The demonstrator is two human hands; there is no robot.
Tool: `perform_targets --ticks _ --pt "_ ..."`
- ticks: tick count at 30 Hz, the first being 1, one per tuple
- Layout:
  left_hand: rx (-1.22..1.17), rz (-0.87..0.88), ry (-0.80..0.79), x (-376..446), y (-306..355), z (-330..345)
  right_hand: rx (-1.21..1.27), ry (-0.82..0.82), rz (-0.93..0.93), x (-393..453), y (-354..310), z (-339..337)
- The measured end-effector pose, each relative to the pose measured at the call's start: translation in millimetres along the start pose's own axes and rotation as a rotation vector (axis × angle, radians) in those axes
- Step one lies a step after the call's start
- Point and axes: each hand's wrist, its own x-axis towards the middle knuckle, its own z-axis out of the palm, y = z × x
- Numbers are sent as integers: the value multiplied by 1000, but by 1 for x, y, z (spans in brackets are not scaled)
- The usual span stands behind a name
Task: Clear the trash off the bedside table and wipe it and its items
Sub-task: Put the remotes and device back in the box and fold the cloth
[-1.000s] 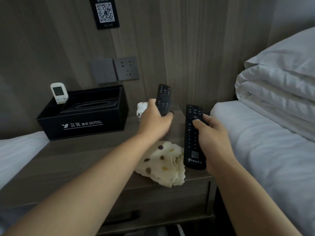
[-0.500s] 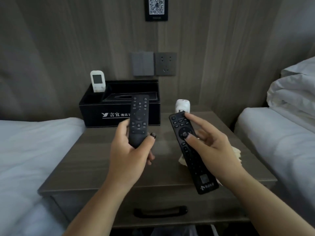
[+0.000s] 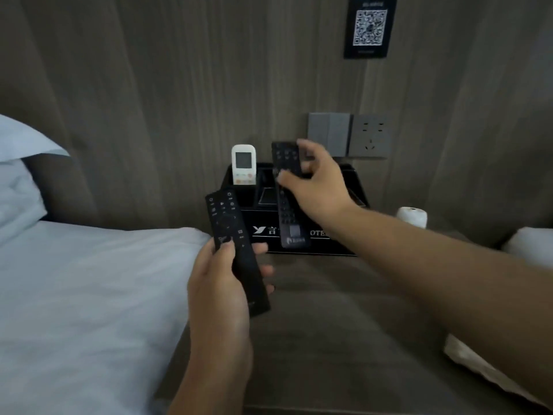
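My left hand (image 3: 220, 283) grips a slim black remote (image 3: 236, 250) above the left edge of the bedside table (image 3: 344, 339). My right hand (image 3: 317, 184) holds a longer black remote (image 3: 288, 199) upright in front of the black hotel tissue box (image 3: 344, 244) at the back of the table. A white air-conditioner remote (image 3: 244, 164) stands in the box's left slot. The cream dotted cloth (image 3: 478, 366) lies at the table's right edge, partly hidden under my right forearm.
A small white cylinder (image 3: 412, 216) stands to the right of the box. White bedding (image 3: 74, 310) lies on the left and another bed corner (image 3: 529, 245) on the right. Wall switches and a socket (image 3: 350, 134) sit above the box, with a QR sign (image 3: 369, 25) higher up.
The view swung left. My right hand carried the long remote from mid-table up to the tissue box. My left hand with the slim remote stayed near the table's left side.
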Motion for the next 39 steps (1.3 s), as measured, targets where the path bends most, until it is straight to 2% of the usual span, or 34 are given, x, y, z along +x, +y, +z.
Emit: perform_targets --ticks 2,6,9,13,19,23,28,34,37,39 --pt "-29 -69 -12 4 -2 4 12 70 -90 35 -10 14" --pt "-169 -250 -101 2 -9 19 -81 72 -282 86 -24 36" --pt "-147 -165 -51 5 -10 20 -131 98 -389 106 -24 51" --pt "-173 -123 40 16 -8 17 -204 37 -454 115 -8 66" --pt "-121 -26 55 19 -15 21 -233 21 -391 113 23 73" --pt "-44 42 115 24 -18 15 -264 -61 -392 104 38 81" --pt "64 113 189 29 -19 9 -449 -65 -357 106 47 85" --pt "122 136 208 28 -19 8 -273 35 -204 107 43 85" --pt "159 200 221 27 -19 10 -507 51 -266 103 38 85" --pt "230 290 211 28 -19 9 -598 127 -308 98 23 80"
